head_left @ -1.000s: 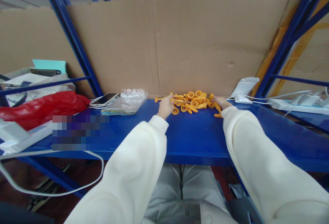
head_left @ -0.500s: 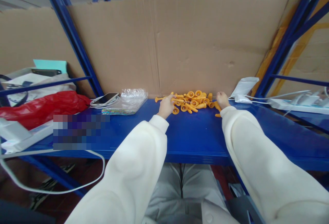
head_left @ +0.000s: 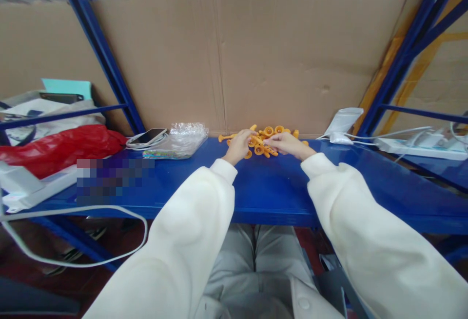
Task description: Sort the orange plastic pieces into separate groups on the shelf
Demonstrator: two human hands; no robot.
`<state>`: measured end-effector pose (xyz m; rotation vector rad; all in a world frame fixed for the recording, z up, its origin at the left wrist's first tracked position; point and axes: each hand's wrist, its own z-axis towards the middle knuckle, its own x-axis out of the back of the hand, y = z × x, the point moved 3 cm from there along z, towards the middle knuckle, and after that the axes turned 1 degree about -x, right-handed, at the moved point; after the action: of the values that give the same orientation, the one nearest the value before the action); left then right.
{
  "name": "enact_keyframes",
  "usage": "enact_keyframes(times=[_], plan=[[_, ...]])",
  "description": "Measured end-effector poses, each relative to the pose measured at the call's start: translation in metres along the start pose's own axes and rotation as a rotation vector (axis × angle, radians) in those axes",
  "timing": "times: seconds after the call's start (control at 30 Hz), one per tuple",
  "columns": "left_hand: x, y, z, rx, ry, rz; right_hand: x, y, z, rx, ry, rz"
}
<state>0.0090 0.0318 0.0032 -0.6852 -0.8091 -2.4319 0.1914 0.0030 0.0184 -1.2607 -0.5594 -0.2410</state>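
Observation:
Several small orange-yellow plastic horns (head_left: 258, 149), with flared round ends, lie in a heap on the blue shelf against the cardboard. At the heap's left side, my left hand (head_left: 238, 147) is closed, with an orange horn (head_left: 253, 127) poking out above its fingers. My right hand (head_left: 288, 144) reaches over the heap from the right, thumb and fingers pinched together close to my left fingertips. What the right fingers hold, if anything, is too small to make out. Its palm hides part of the heap.
Clear plastic bags (head_left: 186, 139) and a phone (head_left: 150, 137) on a coiled cable lie to the left, beside a red plastic bag (head_left: 66, 148) and a power strip (head_left: 40, 187). A white packet (head_left: 343, 123) and another power strip (head_left: 420, 148) are at right. Cardboard (head_left: 292, 55) closes the back.
My right hand has moved left from the heap's right edge onto its middle, close to my left hand. The left hand has shifted slightly. The view has tilted a little.

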Motion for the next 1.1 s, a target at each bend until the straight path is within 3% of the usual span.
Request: enact_keyframes(times=[0.13, 0.2, 0.37, 0.47, 0.53, 0.6, 1.1], plan=[[-0.003, 0.002, 0.0, -0.024, -0.037, 0.006, -0.014, 0.003, -0.007, -0.001, -0.085, 0.038], [-0.001, 0.005, 0.001, -0.032, -0.001, 0.013, -0.016, 0.003, -0.006, -0.026, -0.101, 0.085], [0.004, 0.017, 0.0, -0.02, 0.125, 0.024, -0.013, 0.005, -0.001, -0.064, 0.052, 0.249], [-0.003, 0.026, -0.004, -0.015, -0.037, -0.018, -0.01, 0.008, 0.002, -0.075, 0.157, 0.313], [-0.011, 0.031, -0.007, -0.013, -0.168, -0.071, -0.01, 0.009, 0.004, -0.062, 0.18, 0.338], [-0.017, 0.035, -0.009, 0.008, -0.222, -0.124, -0.012, 0.011, 0.005, -0.055, 0.176, 0.354], [-0.023, 0.038, -0.011, 0.236, -0.218, -0.373, -0.025, 0.014, 0.006, -0.069, 0.234, 0.528]])
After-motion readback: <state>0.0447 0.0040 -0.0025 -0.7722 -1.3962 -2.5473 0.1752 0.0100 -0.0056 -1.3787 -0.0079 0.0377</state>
